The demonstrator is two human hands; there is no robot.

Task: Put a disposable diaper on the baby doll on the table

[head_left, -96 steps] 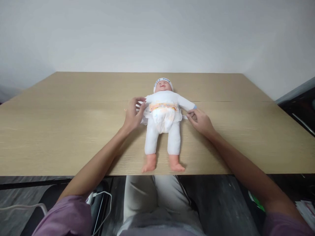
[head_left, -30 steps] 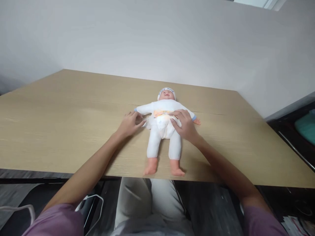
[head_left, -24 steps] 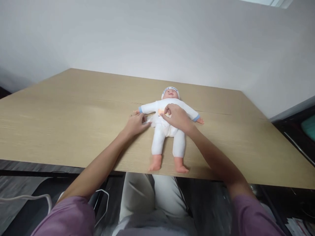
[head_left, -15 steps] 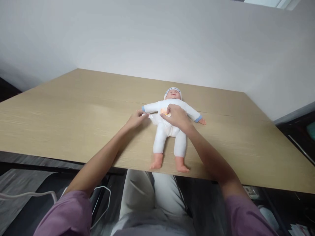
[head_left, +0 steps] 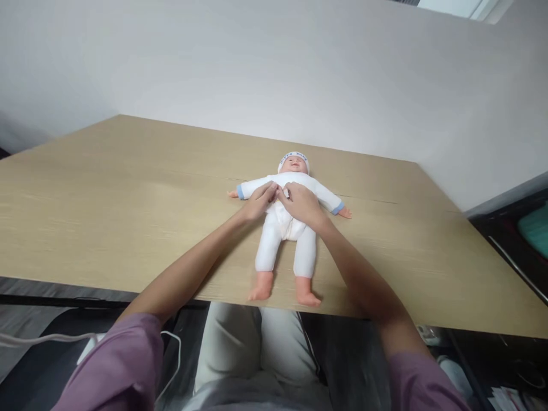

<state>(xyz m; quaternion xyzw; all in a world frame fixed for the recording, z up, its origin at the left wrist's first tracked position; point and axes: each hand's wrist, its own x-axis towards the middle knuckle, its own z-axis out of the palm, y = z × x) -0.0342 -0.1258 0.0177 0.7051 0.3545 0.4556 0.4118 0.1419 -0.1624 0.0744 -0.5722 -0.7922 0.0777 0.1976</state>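
We see the doll (head_left: 296, 179) lying on its back on the table (head_left: 137, 217), its feet near the front edge and its arms spread. Our left hand (head_left: 259, 201) and right hand (head_left: 302, 203) meet over its waist, at the top of the white diaper (head_left: 287, 227). Our fingers are bent and close together, but we cannot tell whether either hand is gripping the diaper.

We cannot see the diaper (head_left: 287, 227) at the waist beneath our left hand (head_left: 260, 202) and right hand (head_left: 302, 202), nor read the hat (head_left: 293, 156) toward twelve o'clock; our view crops a teal object (head_left: 534, 227) at three.
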